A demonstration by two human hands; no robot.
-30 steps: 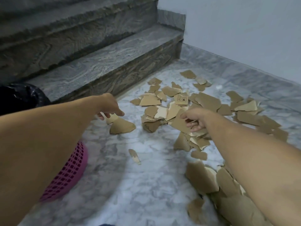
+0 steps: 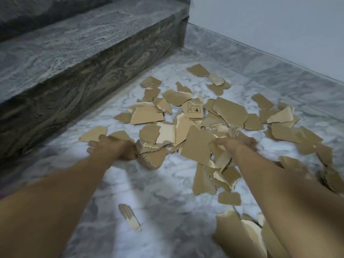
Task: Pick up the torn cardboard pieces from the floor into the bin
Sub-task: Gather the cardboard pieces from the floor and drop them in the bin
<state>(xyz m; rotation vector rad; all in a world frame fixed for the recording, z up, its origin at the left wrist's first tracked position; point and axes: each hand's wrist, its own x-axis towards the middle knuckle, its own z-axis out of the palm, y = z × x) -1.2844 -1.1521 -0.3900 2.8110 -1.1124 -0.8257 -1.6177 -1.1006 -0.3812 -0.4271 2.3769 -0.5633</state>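
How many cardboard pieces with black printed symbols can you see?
1. The printed piece lies mid-pile, beyond both hands, partly overlapped by plain cardboard. Others may be face down or buried.

one squarish torn brown cardboard piece near the middle of the marble floor's pile bears small black printed handling symbols in boxes; too small to read; no other markings legible

Just the one head cam, tilted down and forward over the floor. Both grips sit close, mid-frame, with the steps beyond the left one.
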